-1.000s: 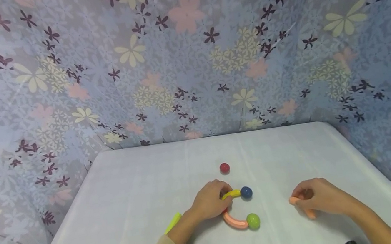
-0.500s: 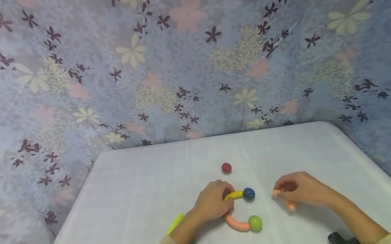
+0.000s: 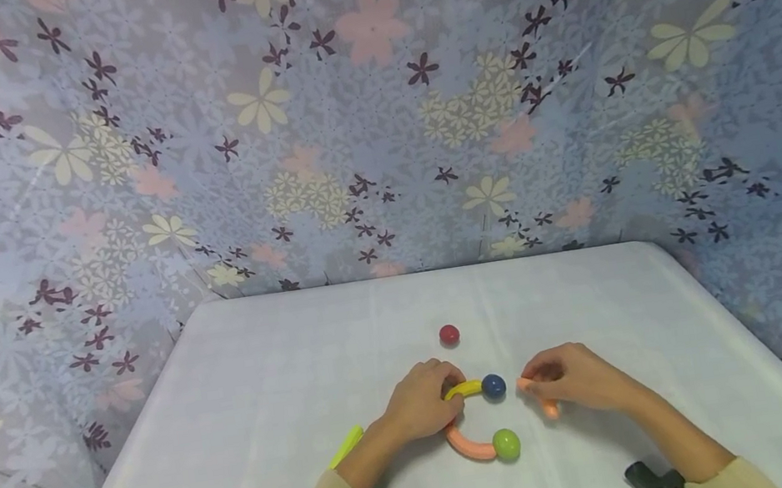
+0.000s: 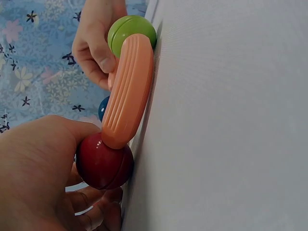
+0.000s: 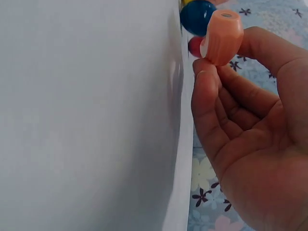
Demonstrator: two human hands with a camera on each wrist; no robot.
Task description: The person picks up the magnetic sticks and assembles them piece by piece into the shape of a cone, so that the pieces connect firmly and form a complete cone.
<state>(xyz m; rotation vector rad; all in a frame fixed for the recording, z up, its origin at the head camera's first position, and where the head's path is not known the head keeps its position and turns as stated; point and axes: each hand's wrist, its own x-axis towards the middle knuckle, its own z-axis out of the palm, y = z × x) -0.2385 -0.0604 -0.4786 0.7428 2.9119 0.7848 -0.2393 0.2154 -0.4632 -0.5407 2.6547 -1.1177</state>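
Leftmost, the left hand grips the joint of a chain lying on the white table: a curved yellow plastic rod ending in a dark blue ball, and a curved salmon plastic rod ending in a green ball. Just right, the right hand pinches a loose salmon rod near the blue ball. Seating it squarely probably needs the chain held firmly. No containers show.
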